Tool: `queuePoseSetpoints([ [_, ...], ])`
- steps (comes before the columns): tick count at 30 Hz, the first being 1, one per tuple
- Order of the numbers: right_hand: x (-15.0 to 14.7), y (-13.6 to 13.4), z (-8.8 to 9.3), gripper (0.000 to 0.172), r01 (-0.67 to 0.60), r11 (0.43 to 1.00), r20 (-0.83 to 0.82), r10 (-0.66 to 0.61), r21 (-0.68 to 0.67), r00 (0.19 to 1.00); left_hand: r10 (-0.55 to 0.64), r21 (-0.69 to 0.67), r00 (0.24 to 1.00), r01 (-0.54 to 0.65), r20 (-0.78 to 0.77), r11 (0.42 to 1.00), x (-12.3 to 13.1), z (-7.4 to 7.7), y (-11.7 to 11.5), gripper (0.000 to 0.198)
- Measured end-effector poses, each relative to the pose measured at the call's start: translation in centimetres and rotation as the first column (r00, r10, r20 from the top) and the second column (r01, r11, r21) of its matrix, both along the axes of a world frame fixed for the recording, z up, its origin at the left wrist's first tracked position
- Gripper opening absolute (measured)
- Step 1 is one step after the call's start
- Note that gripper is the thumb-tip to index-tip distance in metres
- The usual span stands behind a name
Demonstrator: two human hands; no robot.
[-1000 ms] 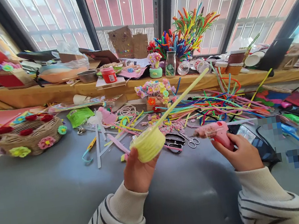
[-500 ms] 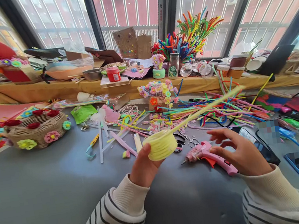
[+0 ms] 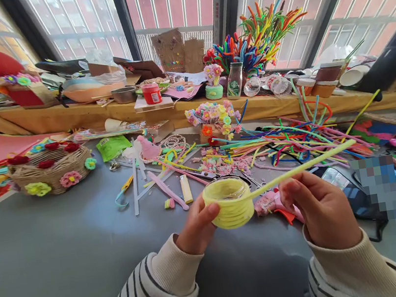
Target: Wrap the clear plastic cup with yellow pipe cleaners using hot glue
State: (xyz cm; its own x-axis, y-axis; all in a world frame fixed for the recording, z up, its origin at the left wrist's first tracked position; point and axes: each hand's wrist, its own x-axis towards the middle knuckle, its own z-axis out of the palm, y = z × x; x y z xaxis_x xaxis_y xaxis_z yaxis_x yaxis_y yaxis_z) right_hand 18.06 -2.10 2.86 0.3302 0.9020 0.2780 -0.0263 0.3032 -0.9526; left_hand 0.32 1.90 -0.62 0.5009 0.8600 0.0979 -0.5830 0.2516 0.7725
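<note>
"Yellow coil (image 3: 232,215): location?"
"Left hand (image 3: 197,227), clamped on its side, above the table (image 3: 104,242)."
"Right hand (image 3: 325,214)?"
"Curled at the loose stem (image 3: 315,162); pinch unclear."
"Step?"
"Winding, apparently; next wants the stem drawn taut."

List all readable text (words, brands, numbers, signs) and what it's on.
None reads clearly.
Glass bottle: green round logo, lettering too small.
Red jar: white label, print too small.
Green packet: print too blurred.
Window frame: small red marks, unreadable.
</note>
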Motion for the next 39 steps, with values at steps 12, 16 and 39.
queuePoseSetpoints([
  [12, 0.5, -0.2, -0.7, 0.012, -0.225, 0.971, -0.071, 0.231, 0.084, 0.97, -0.059, 0.089, 0.998, 0.061, -0.025, 0.994, -0.1, -0.4, 0.0, 0.053],
  [16, 0.8, 0.0, -1.0, 0.013, -0.231, 0.966, -0.003, 0.233, 0.116, 0.973, -0.086, 0.087, 0.996, 0.088, -0.029, 0.992, 0.0, -0.3, -0.1, 0.061],
  [39, -0.5, -0.6, -0.8, 0.009, -0.351, 0.921, 0.03, 0.351, 0.167, 0.936, -0.32, 0.084, 0.946, 0.315, 0.049, 0.945, -0.3, 0.2, -0.6, 0.057],
])
